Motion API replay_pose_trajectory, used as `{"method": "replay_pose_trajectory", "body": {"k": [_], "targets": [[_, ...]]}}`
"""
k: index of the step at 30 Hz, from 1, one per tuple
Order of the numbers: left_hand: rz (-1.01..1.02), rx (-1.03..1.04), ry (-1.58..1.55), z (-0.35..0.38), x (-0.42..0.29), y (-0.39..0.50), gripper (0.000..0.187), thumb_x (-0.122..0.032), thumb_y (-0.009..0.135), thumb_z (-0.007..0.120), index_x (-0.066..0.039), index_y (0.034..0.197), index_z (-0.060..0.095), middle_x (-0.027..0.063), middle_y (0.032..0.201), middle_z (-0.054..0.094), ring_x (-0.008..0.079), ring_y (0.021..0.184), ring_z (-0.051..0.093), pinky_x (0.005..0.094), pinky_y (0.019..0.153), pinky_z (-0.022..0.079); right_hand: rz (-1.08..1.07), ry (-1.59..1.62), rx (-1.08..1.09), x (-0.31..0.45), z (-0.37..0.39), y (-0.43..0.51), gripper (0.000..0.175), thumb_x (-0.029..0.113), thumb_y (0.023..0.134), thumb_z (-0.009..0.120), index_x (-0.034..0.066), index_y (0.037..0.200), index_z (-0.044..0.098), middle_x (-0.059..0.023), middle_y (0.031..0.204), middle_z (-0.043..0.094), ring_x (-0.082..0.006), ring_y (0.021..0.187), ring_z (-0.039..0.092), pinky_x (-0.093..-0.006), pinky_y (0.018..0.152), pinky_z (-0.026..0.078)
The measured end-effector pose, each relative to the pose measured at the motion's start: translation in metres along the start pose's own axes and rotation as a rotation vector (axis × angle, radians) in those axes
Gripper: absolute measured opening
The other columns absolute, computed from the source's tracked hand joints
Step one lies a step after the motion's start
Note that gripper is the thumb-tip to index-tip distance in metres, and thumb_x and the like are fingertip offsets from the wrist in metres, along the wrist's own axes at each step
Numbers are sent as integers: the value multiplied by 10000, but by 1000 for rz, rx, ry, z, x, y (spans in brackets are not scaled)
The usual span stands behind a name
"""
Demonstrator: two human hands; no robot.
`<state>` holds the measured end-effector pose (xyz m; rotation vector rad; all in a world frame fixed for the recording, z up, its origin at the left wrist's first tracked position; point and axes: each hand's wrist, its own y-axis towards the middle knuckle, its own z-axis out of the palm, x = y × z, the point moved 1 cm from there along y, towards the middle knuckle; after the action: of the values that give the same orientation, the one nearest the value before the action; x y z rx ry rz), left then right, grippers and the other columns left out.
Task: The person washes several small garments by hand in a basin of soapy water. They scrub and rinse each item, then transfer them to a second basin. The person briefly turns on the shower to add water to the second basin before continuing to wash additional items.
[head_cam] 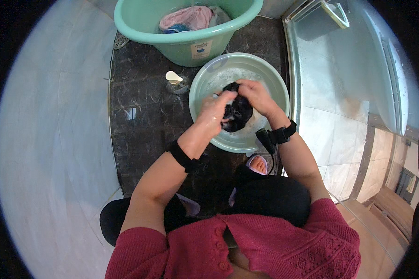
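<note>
Both my hands hold a wet, bunched black cloth item above a pale green plastic basin. My left hand grips the cloth's left side, with its thumb across the upper part. At the upper right edge, my right hand pinches the fabric between thumb and fingers. Soapy water with white foam lies in the basin under the cloth. What kind of garment the cloth is, I cannot tell. Black straps circle both my wrists, and a small black device hangs by the right one.
A larger green plastic tub behind the basin holds pink and blue cloths. Left of the basin stands a clear pump bottle on dark tiles. A glass panel with a metal frame runs close along the right. A floor drain lies beside the tub.
</note>
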<state>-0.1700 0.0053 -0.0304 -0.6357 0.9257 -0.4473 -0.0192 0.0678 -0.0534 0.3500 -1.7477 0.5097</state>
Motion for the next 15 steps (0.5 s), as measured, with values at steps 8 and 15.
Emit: {"method": "replay_pose_trajectory", "body": {"k": [8, 15], "targets": [[-56, 44, -461, -10, -14, 6, 206, -180, 748, 548, -34, 894, 552, 98, 897, 573, 254, 863, 570, 427, 793, 462, 339, -75, 322, -23, 12, -18, 279, 151, 619, 756, -12, 817, 646, -34, 723, 628, -110, 657, 563, -260, 615, 457], [-175, -48, -392, -16, 12, 24, 254, -203, 800, 539, 4, 947, 544, 118, 891, 567, 248, 835, 598, 381, 730, 507, 251, 798, 43, -4, 2, -23, 530, 68, 690, 666, -7, 1180, 478, -140, 1127, 568, -242, 984, 573, -346, 904, 439]]}}
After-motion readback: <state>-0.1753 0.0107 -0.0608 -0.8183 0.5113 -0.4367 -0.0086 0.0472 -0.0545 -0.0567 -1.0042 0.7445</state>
